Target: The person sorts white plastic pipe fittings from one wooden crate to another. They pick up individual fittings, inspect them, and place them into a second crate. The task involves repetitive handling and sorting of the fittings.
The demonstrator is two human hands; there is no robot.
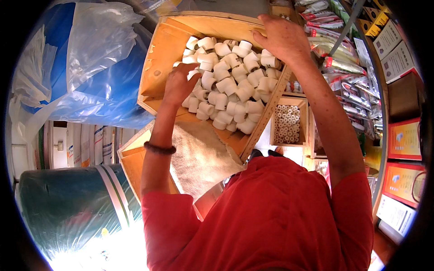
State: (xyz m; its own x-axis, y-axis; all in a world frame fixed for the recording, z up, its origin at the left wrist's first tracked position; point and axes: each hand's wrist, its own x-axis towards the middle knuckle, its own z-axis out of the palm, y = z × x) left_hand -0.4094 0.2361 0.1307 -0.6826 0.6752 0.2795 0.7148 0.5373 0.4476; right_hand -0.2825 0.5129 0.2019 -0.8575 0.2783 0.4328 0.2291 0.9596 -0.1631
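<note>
A wooden box (152,62) sits tilted before me, holding a heap of white plastic elbow pipe fittings (227,84). My right hand (283,39) grips the box's far right corner, fingers over the rim. At the heap's left side is my left hand (181,83), thumb and fingers apart. It reaches over the fittings; whether its fingertips touch them I cannot tell. Below the heap, a piece of tan cloth or sacking (203,155) covers part of the box's near end. Another wooden box (132,162) shows partly under my left forearm.
Lower right, a smaller wooden box (307,122) holds small white ring-shaped fittings (287,123). Bagged goods (346,67) and cartons (405,139) line the right. Left are a blue plastic-wrapped bundle (101,84), upright pipes (90,144) and a dark green wrapped roll (67,200).
</note>
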